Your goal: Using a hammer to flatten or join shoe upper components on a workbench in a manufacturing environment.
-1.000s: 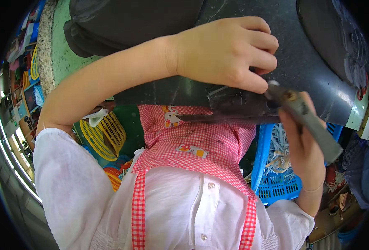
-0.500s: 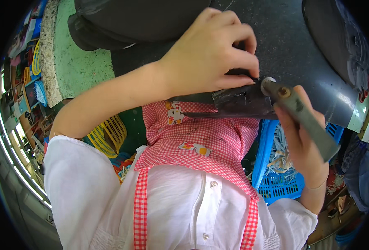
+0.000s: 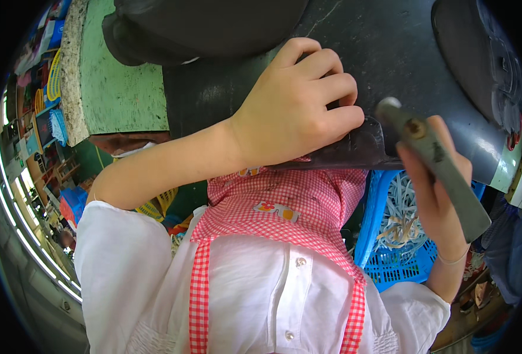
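My left hand (image 3: 305, 106) is curled at the near edge of the black work surface (image 3: 384, 65). Its fingers press on a thin dark piece (image 3: 364, 144) that looks like leather; the fingertips are hidden under the knuckles. Part of the piece shows to the right of the hand, along the table's edge. In my right hand (image 3: 435, 177) is a hammer (image 3: 443, 159), its metal head slanting across the fingers. The round striking face is slightly blurred and hangs apart from the dark piece. Most of the handle is hidden behind the head and fingers.
Stacked dark pieces (image 3: 208, 29) lie at the far left of the work surface, and another stack (image 3: 479, 59) at the far right. A blue basket (image 3: 393, 271) with pale strips stands below the right edge. Green tabletop (image 3: 122, 88) shows at left.
My left hand has drawn toward me, its fingers curling lower over the dark piece. The hammer has shifted slightly right, its striking face coming away from the piece.
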`<action>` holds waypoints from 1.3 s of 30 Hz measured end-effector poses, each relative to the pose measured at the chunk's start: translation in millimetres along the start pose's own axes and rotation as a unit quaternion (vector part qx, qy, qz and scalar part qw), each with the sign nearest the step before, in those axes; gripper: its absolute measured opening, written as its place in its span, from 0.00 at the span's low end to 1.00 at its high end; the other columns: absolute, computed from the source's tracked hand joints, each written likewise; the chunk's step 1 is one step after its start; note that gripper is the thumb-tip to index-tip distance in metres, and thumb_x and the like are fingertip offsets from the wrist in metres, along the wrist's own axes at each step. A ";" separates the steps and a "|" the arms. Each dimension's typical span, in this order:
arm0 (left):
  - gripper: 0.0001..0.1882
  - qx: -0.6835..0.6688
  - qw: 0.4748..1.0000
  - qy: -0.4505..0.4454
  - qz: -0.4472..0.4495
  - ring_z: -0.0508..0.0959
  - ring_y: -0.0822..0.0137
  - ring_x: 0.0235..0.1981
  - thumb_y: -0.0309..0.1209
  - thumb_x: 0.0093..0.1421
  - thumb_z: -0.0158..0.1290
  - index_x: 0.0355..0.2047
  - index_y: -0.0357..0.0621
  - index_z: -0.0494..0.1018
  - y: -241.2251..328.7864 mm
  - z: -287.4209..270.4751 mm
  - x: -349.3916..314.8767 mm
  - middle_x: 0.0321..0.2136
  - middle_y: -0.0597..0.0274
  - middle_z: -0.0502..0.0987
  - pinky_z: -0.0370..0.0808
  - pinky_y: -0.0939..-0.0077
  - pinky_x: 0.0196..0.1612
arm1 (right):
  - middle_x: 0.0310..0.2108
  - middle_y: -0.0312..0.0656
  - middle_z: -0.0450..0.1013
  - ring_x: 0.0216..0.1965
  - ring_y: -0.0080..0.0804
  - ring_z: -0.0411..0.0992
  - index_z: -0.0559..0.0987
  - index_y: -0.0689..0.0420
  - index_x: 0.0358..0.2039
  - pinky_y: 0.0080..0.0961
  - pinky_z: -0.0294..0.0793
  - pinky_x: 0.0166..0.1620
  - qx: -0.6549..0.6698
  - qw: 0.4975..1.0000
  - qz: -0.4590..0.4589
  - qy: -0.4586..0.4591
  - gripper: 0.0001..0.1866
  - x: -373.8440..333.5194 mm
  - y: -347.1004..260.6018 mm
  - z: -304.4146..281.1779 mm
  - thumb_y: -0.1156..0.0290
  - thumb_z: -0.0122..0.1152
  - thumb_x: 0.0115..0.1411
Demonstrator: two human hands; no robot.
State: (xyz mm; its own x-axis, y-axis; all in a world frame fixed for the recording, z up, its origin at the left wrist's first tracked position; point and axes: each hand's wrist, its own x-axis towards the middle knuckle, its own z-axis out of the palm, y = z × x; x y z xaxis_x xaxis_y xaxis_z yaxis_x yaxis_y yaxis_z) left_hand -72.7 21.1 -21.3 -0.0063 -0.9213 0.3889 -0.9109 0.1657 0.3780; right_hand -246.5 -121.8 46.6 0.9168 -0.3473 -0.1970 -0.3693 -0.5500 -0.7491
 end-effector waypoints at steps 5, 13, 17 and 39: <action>0.10 0.004 0.996 0.036 -0.083 0.70 0.67 0.38 0.33 0.41 0.64 0.27 0.57 0.78 -1.0 -8.7 -1.7 0.29 0.77 0.74 0.62 0.67 0.44 | 0.25 0.42 0.69 0.22 0.24 0.64 0.71 0.67 0.38 0.21 0.63 0.25 -0.037 0.997 -0.060 -0.035 0.07 -8.2 4.7 11.1 0.80 0.55 0.60; 0.09 0.014 0.999 0.015 -0.038 0.71 0.67 0.35 0.31 0.42 0.64 0.26 0.55 0.78 12.8 -2.6 -11.3 0.27 0.75 0.73 0.63 0.65 0.43 | 0.23 0.47 0.64 0.19 0.40 0.63 0.69 0.62 0.34 0.21 0.64 0.25 0.008 0.999 -0.009 -0.049 0.05 -2.8 -7.1 1.3 0.76 0.56 0.60; 0.08 0.062 0.998 0.021 -0.020 0.71 0.67 0.34 0.32 0.42 0.62 0.25 0.54 0.77 15.9 -1.0 -8.8 0.26 0.75 0.72 0.64 0.64 0.44 | 0.22 0.49 0.65 0.22 0.47 0.69 0.68 0.62 0.34 0.25 0.66 0.25 0.052 0.998 0.011 0.014 0.06 5.8 -6.4 3.7 0.76 0.56 0.58; 0.08 -0.023 0.994 0.025 -0.103 0.71 0.66 0.36 0.32 0.44 0.62 0.28 0.57 0.79 15.4 -8.9 -32.3 0.29 0.76 0.74 0.63 0.65 0.45 | 0.22 0.48 0.64 0.20 0.47 0.63 0.69 0.62 0.33 0.25 0.66 0.25 0.039 0.997 -0.015 -0.068 0.06 1.3 -9.3 8.3 0.77 0.56 0.58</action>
State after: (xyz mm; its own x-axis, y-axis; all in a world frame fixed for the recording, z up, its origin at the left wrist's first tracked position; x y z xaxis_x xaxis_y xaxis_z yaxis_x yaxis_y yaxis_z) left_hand -82.9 56.5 -20.5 0.1994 -0.9188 0.3407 -0.8710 -0.0069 0.4912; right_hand -240.6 -110.9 48.1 0.9414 -0.2222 -0.2537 -0.3331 -0.4955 -0.8022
